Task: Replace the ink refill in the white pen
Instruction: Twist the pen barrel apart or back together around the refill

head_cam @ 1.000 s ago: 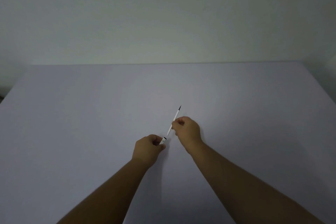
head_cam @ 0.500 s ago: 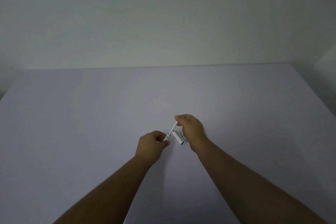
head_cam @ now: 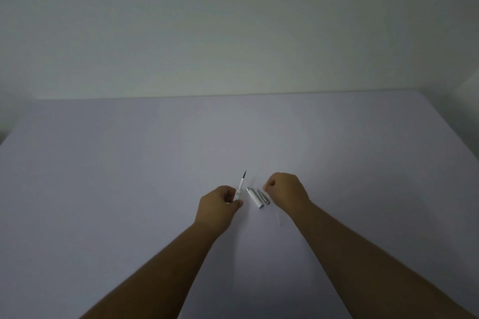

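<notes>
My left hand [head_cam: 220, 203] is closed around the lower part of the white pen [head_cam: 239, 188]. The thin ink refill [head_cam: 244, 176] sticks up out of it, dark tip pointing away from me. Just right of it, two loose pen pieces lie side by side on the table: a white barrel piece [head_cam: 255, 198] with silver ends and a tapered silver piece [head_cam: 263, 197]. My right hand [head_cam: 285, 189] hovers right of these pieces, fingers curled into a loose fist with nothing visible in them.
The work surface is a plain pale lilac table [head_cam: 129, 176] against a bare light wall [head_cam: 233, 33]. A faint pale streak [head_cam: 278, 217] lies on the table by my right wrist. The table's side edges slope away at far left and far right.
My right hand has let go of the refill and moved right, past the two loose pieces. The pen and refill stay in my left hand.
</notes>
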Demonstrator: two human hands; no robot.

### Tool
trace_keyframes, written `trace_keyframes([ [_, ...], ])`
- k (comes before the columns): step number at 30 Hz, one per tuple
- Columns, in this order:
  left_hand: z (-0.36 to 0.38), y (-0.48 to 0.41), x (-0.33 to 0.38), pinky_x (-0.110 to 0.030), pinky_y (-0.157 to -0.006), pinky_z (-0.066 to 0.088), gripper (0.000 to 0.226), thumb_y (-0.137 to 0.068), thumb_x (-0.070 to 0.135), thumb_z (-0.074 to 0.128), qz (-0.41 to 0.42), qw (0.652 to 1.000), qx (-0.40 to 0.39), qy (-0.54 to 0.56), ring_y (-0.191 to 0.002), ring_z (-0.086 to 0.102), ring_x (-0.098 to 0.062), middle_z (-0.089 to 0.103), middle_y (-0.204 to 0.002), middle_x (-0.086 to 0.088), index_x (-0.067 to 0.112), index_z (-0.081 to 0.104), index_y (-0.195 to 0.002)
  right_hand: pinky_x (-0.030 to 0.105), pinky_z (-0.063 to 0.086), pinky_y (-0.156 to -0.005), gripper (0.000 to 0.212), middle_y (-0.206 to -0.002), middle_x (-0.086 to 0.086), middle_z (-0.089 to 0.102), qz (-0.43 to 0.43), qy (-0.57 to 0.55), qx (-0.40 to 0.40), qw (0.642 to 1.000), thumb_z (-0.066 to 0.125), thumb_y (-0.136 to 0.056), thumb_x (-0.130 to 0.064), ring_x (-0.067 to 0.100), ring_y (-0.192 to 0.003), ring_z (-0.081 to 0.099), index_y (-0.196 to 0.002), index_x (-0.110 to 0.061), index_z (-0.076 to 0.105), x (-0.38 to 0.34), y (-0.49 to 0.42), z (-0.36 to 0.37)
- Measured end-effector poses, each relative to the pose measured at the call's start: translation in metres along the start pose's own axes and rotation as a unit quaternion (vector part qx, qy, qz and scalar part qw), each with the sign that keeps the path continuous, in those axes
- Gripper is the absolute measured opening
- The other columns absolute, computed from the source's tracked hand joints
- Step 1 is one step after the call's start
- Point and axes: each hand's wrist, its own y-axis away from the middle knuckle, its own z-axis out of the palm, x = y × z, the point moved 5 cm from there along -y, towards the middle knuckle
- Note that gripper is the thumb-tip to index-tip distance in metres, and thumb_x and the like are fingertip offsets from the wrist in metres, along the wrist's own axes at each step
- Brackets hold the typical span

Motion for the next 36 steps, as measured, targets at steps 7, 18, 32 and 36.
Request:
trace_keyframes([
  [7, -0.001, 0.002, -0.003, -0.029, -0.063, 0.054, 0.027, -0.08, 0.022, 0.067, 0.003, 1.0, -0.023, 0.014, -0.071, 0.062, -0.013, 0.068, -0.081, 0.002, 0.037, 0.062, -0.102, 0.031, 0.049, -0.072, 0.024, -0.1, 0.011, 0.069, -0.02, 0.152, -0.005, 0.988, 0.05, -0.088, -0.026, 0.03, -0.093, 0.065, -0.09, -0.009, 0.066, 0.005, -0.003, 0.023],
  [18, 0.001, -0.001, -0.001, -0.033, -0.066, 0.059, 0.025, -0.082, 0.024, 0.068, 0.008, 0.999, -0.032, -0.001, -0.066, 0.059, -0.013, 0.064, -0.078, 0.004, 0.036, 0.062, -0.103, 0.027, 0.04, -0.055, 0.014, -0.066, -0.001, 0.06, 0.046, -0.403, 0.02, 0.914, 0.06, -0.08, -0.02, 0.014, -0.057, 0.046, -0.078, -0.01, 0.069, -0.023, -0.003, -0.01],
  [32, -0.001, 0.008, 0.014, -0.032, -0.068, 0.058, 0.026, -0.084, 0.023, 0.066, 0.025, 0.999, -0.023, -0.012, -0.071, 0.061, -0.017, 0.068, -0.087, -0.004, 0.029, 0.061, -0.109, 0.021, 0.041, -0.051, 0.005, -0.065, -0.009, 0.07, 0.016, -0.414, -0.015, 0.91, 0.068, -0.077, -0.021, 0.008, -0.054, 0.052, -0.077, -0.017, 0.068, -0.031, 0.012, -0.007],
  [36, -0.003, 0.008, 0.016, -0.031, -0.069, 0.056, 0.029, -0.083, 0.022, 0.067, 0.018, 1.0, -0.01, 0.002, -0.074, 0.061, -0.017, 0.067, -0.087, -0.002, 0.025, 0.061, -0.111, 0.019, 0.043, -0.054, 0.003, -0.054, -0.017, 0.066, 0.009, -0.395, -0.028, 0.918, 0.067, -0.078, -0.022, 0.004, -0.054, 0.053, -0.079, -0.018, 0.067, -0.033, 0.015, -0.003],
])
